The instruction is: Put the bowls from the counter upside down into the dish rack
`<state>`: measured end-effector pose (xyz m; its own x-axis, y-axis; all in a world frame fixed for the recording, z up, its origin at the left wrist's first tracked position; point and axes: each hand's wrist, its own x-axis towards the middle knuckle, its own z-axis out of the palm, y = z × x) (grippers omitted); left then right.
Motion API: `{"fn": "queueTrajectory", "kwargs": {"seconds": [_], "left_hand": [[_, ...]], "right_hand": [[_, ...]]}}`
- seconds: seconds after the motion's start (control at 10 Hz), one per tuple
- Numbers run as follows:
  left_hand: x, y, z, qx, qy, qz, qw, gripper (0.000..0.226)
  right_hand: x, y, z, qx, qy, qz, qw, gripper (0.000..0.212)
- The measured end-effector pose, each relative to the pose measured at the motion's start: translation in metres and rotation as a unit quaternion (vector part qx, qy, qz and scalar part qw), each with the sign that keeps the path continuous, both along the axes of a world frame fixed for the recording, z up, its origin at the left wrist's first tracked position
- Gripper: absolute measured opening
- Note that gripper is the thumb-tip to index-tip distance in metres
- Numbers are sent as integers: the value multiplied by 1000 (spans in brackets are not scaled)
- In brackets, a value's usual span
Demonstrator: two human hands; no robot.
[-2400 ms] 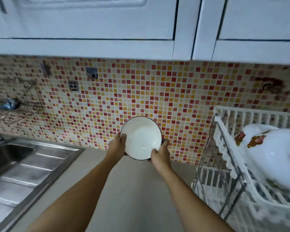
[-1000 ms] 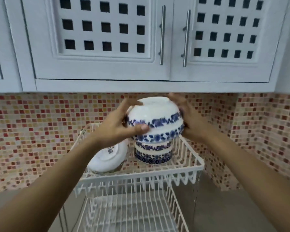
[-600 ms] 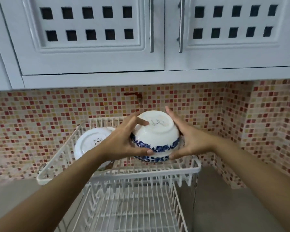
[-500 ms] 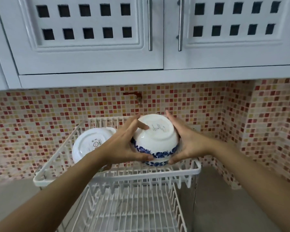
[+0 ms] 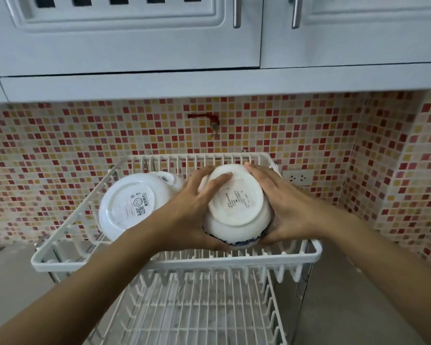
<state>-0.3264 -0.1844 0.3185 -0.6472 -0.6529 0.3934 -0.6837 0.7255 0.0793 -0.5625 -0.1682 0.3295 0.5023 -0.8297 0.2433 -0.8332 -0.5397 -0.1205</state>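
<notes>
Cupping upturned bowl (image 5: 237, 207), left hand (image 5: 192, 210), right hand (image 5: 284, 207), grip closed, over dish rack (image 5: 174, 263)

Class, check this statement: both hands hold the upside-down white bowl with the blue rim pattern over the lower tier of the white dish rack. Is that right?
Not quite. The head view shows both hands holding the upside-down white bowl with the blue rim pattern in the upper tier of the white dish rack, not over the lower one.
</notes>
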Motion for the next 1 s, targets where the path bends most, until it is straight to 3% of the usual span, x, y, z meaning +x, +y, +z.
{"fn": "queueTrajectory", "kwargs": {"seconds": [0.2,0.4,0.8,0.9,1.0], "left_hand": [[-3,1,-7,13,-6,26,1000,139],[-6,5,-7,37,-3,23,999,142],[-7,5,-4,61,-4,25,998,132],[-7,9,-1,78,-10,23,997,130],[-1,19,5,106,48,21,993,118]], "right_hand": [[-1,0,-1,25,7,6,1000,139],[-2,-2,-3,56,-20,11,998,140],[2,2,-3,42,-37,-43,998,144],[-1,3,-2,61,-31,-50,996,144],[-12,11,5,124,-26,-62,990,140]]}}
